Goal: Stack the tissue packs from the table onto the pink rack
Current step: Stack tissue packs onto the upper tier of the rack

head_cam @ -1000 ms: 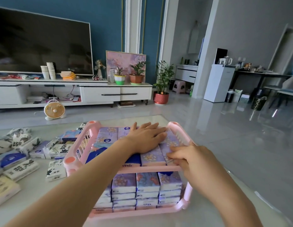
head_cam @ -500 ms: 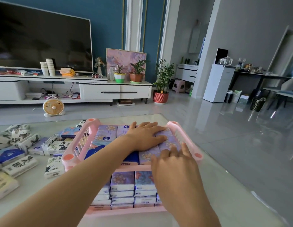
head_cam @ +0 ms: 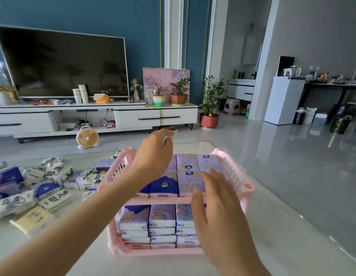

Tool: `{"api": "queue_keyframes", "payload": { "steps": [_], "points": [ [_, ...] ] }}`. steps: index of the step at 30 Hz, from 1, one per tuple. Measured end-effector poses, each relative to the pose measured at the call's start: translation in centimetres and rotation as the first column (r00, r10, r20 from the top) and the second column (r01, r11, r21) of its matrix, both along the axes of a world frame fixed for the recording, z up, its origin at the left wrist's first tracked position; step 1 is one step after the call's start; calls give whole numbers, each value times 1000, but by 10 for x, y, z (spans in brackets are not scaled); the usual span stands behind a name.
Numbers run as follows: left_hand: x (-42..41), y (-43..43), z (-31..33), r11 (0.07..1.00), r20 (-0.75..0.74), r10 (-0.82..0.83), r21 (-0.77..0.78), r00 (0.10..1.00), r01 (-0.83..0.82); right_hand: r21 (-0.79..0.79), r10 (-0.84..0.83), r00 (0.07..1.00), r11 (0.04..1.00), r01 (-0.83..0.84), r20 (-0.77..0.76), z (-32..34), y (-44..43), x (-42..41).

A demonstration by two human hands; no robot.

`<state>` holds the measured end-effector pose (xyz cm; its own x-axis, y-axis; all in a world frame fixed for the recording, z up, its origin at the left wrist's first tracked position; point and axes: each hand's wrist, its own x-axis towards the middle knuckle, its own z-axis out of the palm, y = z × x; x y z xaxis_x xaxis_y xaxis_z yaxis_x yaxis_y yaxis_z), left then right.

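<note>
The pink rack stands on the table right in front of me, with two shelves. Purple and blue tissue packs lie flat across its top shelf, and stacks of packs fill the lower shelf. My left hand hovers above the top shelf's far left part, fingers loosely curled, holding nothing. My right hand is flat and spread over the front right of the rack, fingers pointing at the top packs; I cannot tell if it touches them. Several loose packs lie scattered on the table to the left.
The white table ends close to the rack's right side and far edge, with grey floor beyond. A small fan sits on the floor, and a TV cabinet with plants stands behind.
My left hand has lifted off the top-shelf packs and risen above the rack. My right hand has stayed at the front right, fingers now spread. The camera tilted up slightly.
</note>
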<state>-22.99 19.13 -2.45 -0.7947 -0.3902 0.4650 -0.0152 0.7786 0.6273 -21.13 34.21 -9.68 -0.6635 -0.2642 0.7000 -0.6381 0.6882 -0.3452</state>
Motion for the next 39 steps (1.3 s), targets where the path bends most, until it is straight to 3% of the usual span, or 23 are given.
{"api": "queue_keyframes", "payload": {
  "steps": [3, 5, 7, 10, 12, 15, 18, 22, 27, 31, 34, 37, 39],
  "points": [
    [40, -9, -7, 980, 108, 48, -197, 993, -26, 95, -12, 1000, 995, 14, -16, 6, -3, -13],
    [49, -10, -17, 935, 281, 71, -353, 957, 34, 168, 10, 996, 985, -26, 92, 18, -7, -22],
    [45, -13, -24, 921, 456, 107, -379, 884, 84, 200, 49, 987, 977, -80, 153, 33, -9, -35],
    [29, -22, -32, 914, 567, 166, -396, 807, 90, 308, 2, 973, 949, -75, 231, 45, -12, -59],
    [20, -26, -38, 864, 601, 206, -482, 773, 144, 426, -57, 930, 898, -111, 363, 42, -17, -70],
    [15, -29, -46, 816, 619, 240, -546, 748, 189, 578, -99, 920, 802, -153, 380, 28, -24, -75],
    [13, -30, -49, 759, 614, 271, -610, 741, 229, 557, -94, 889, 807, -196, 448, 28, -27, -73],
    [11, -30, -52, 774, 604, 264, -598, 752, 208, 562, -96, 863, 793, -234, 495, 33, -24, -69],
    [9, -34, -56, 775, 582, 223, -593, 782, 221, 559, -89, 877, 800, -220, 473, 33, -24, -67],
    [12, -32, -53, 782, 608, 240, -582, 757, 221, 521, -36, 909, 828, -206, 416, 33, -25, -60],
    [24, -20, -44, 861, 486, 208, -503, 849, 77, 477, 55, 958, 858, -189, 282, 30, -20, -52],
    [42, -6, -41, 835, 74, 222, -529, 972, -150, 355, 146, 978, 915, -191, 150, 18, -14, -34],
    [56, 1, -46, 814, -34, 233, -540, 972, -214, 253, 146, 988, 955, -153, 43, 7, -13, -21]
  ]
}}
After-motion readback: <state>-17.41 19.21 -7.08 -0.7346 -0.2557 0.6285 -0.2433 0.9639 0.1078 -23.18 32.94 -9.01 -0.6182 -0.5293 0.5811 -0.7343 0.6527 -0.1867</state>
